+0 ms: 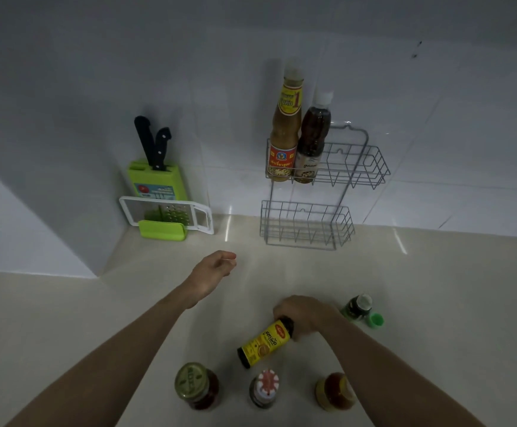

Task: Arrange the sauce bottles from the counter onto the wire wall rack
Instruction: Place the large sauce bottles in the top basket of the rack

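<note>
The right hand (305, 314) is closed around the top of a yellow-labelled sauce bottle (264, 343), holding it tilted above the counter (66, 318). The left hand (214, 269) hovers loosely open, holding nothing. 2 bottles stand in the left end of the upper basket of the wire rack (358, 167): a tall tan one (285, 131) and a dark one (312, 140). 3 containers stand along the counter's near edge.

Glossy tiled wall (436, 124) and polished counter (436, 272), thin metal wire rack (358, 167), smooth green plastic knife holder (146, 180), glossy yellow-labelled bottle (264, 345).
</note>
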A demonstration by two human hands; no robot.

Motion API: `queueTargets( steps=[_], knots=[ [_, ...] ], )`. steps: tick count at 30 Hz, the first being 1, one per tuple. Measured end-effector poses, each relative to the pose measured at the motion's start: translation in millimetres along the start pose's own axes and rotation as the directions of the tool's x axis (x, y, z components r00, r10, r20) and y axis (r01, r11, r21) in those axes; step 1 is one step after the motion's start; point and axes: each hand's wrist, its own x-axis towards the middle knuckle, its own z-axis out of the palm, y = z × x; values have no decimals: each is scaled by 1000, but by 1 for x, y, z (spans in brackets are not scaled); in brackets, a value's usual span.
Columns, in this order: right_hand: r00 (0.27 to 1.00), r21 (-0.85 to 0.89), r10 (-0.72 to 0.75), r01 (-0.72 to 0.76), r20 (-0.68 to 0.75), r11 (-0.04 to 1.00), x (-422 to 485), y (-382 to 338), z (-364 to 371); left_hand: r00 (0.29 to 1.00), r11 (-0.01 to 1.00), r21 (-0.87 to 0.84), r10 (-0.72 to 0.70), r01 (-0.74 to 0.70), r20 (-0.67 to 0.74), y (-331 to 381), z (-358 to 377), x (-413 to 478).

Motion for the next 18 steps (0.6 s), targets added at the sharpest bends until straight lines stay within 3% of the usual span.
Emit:
queueTargets(
  steps=[3,6,10,12,14,15,16,17,18],
  knots=[
    [981,-143,-4,-24,-192,989,13,5,2,1000,1000,3,0,0,5,2,4,7],
    [963,-129,-5,-31,-269,991,25,7,6,1000,1000,-3,-6,6,15,1,6,13],
    [940,131,125,-88,-316,987,24,7,11,999,999,-27,-28,28,18,-4,6,18],
    [836,376,361,-204,-414,904,22,3,13,999,999,-33,-37,38,25,-6,6,19],
    [631,642,666,-328,-397,693,22,-3,8,999,999,-34,-41,42,25,-7,6,20],
    [557,787,785,-341,-270,513,21,-6,3,999,998,-35,-41,42,23,-7,7,20],
    [536,900,840,-324,-81,293,21,-10,-1,999,998,-39,-42,43,22,-8,7,20],
    [564,947,819,-308,102,94,21,-13,-2,999,998,-42,-43,44,22,-8,7,19],
    [612,945,759,-327,221,-11,20,-17,-3,999,998,-44,-43,44,23,-8,7,19]
  ],
)
